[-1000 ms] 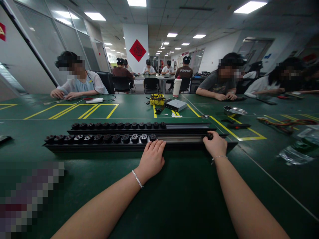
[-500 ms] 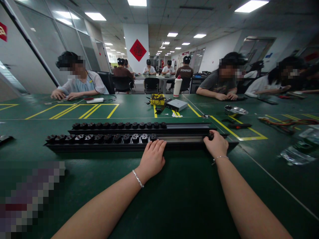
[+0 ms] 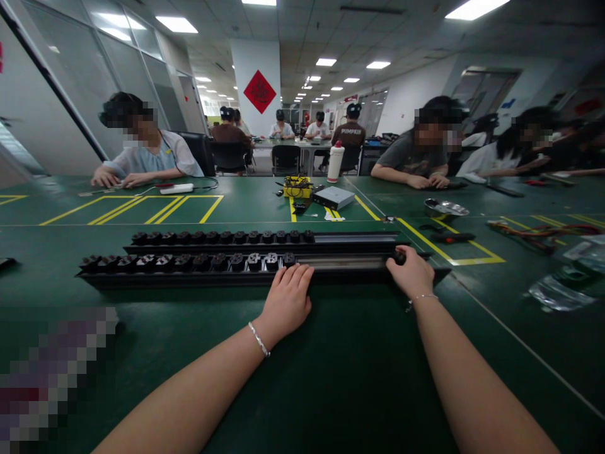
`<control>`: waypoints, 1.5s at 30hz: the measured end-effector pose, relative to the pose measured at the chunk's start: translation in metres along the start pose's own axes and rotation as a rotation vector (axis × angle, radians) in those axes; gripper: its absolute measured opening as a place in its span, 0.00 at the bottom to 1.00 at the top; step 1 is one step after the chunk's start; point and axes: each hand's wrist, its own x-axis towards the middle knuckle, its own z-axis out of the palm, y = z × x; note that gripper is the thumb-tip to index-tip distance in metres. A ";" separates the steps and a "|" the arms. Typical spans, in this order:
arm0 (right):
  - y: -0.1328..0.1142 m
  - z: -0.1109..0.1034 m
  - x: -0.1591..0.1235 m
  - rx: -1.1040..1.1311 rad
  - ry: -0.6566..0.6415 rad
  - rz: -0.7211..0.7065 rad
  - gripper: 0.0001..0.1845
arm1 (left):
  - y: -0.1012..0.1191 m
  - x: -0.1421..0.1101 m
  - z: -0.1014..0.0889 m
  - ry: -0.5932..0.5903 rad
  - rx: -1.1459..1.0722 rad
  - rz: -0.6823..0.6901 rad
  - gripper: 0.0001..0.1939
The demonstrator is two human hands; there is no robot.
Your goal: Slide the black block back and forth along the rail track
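Observation:
A long black rail [image 3: 189, 280] lies crosswise on the green table, with a row of black round socket-like modules [image 3: 200, 261] along its left and middle part. To the right of the row, the rail's channel [image 3: 345, 262] shows bare. My left hand [image 3: 289, 296] lies with outstretched fingers on the rail's near edge, just below the last module. At the rail's right end, my right hand [image 3: 411, 274] pinches a small round black module [image 3: 399, 258] between thumb and fingers. Behind lies a second black rail [image 3: 357, 239] bearing a similar row.
Beyond the rails are a yellow block with black cables [image 3: 297, 187], a grey box [image 3: 333, 197] and a white bottle [image 3: 335, 162]. To the right are a metal bowl [image 3: 445, 209], a dark tool [image 3: 452, 238], wires [image 3: 529, 234] and a plastic bottle [image 3: 570, 280]. Co-workers sit opposite.
The view has shifted slightly, moving the rails a little leftward in the picture. Both hands keep nearly the same places on the front rail.

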 end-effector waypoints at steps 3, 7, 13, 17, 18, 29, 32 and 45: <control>0.000 0.000 0.000 0.004 -0.004 0.006 0.25 | 0.000 0.000 0.000 0.001 0.002 0.000 0.29; 0.000 0.000 0.000 -0.005 -0.005 0.012 0.24 | 0.000 0.000 0.000 -0.001 -0.005 -0.004 0.29; 0.000 0.001 0.000 -0.017 -0.002 0.016 0.24 | 0.000 -0.001 0.000 -0.004 -0.006 -0.003 0.29; 0.001 0.001 0.001 -0.007 0.006 0.016 0.24 | 0.000 -0.001 0.001 -0.003 -0.001 -0.001 0.29; 0.001 0.001 0.001 0.000 0.007 0.013 0.23 | 0.000 -0.001 0.000 -0.003 0.001 -0.001 0.29; 0.003 0.002 0.002 0.018 0.027 0.007 0.22 | 0.000 -0.001 -0.001 -0.004 0.010 -0.002 0.29; 0.004 -0.001 0.002 -0.007 0.004 -0.002 0.23 | 0.000 0.000 0.000 -0.001 0.012 0.001 0.29; 0.006 0.002 0.001 -0.036 0.046 -0.011 0.24 | 0.000 0.000 -0.001 -0.007 0.001 -0.002 0.29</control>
